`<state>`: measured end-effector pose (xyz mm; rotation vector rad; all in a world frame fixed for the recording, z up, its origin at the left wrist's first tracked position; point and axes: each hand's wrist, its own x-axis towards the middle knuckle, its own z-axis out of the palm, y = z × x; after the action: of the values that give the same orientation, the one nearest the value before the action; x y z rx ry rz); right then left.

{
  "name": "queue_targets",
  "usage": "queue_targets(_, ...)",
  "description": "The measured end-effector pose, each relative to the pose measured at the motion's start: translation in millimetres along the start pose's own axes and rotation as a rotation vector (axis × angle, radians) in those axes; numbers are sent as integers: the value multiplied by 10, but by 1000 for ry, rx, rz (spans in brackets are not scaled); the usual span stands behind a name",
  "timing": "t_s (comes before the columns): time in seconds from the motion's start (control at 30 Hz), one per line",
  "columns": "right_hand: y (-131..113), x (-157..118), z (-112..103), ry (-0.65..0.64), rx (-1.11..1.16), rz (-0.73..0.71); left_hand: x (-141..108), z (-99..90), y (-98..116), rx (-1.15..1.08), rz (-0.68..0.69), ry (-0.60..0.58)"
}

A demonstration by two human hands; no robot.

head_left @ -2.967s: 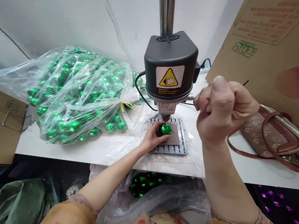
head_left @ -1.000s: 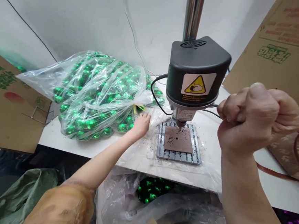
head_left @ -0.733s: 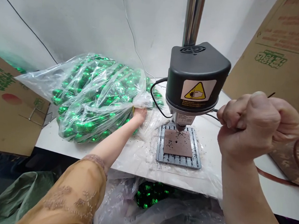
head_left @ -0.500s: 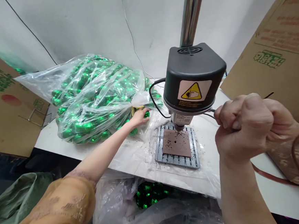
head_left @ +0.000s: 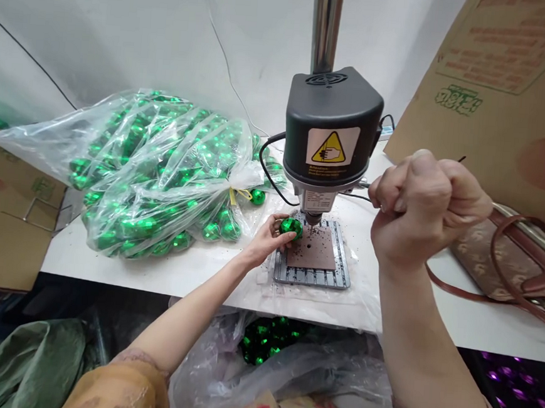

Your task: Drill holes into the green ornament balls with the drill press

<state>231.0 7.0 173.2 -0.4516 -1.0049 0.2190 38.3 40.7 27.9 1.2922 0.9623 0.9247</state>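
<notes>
My left hand (head_left: 266, 241) grips a shiny green faceted ball (head_left: 290, 227) between thumb and fingers. The ball is over the left edge of a brown board (head_left: 322, 258), beside the chuck (head_left: 313, 219) of a black bench drill press (head_left: 336, 102). Dark shavings and a small round hole show on the board, which lies on the slotted grey base plate (head_left: 313, 281). To the right of the drill head, my right hand (head_left: 413, 209) is closed around the press's feed lever (head_left: 363, 185). Most of that lever is hidden by the fist.
A tied clear bag (head_left: 161, 176) of green balls fills the table's left side, with a loose green ball (head_left: 257, 196) near its neck. A brown-strapped handbag (head_left: 499, 259) lies right. Cardboard boxes (head_left: 496, 121) flank the table. Below its front edge hangs an open plastic bag (head_left: 316, 371).
My left hand has moved right from the bag's neck to the drill's base plate, bringing a green ball with it. My right hand keeps its closed grip. The whole view has shifted slightly.
</notes>
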Motion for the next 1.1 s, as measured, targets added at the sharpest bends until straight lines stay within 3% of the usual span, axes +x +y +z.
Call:
queue_targets(0.53, 32, -12, -14, -40, -24, -15, 83, 172, -133, 113, 86, -41)
queue_targets(0.8, 25, -16, -5, -43, 16, -25, 5, 353, -168, 533, 236, 149)
queue_targets(0.93, 26, -13, -10, -58, 2, -38, -32, 400, -196, 505, 273, 199)
queue_targets(1.1, 29, -11, -12, -47, -74, -27, -30, 437, -268, 476, 323, 154)
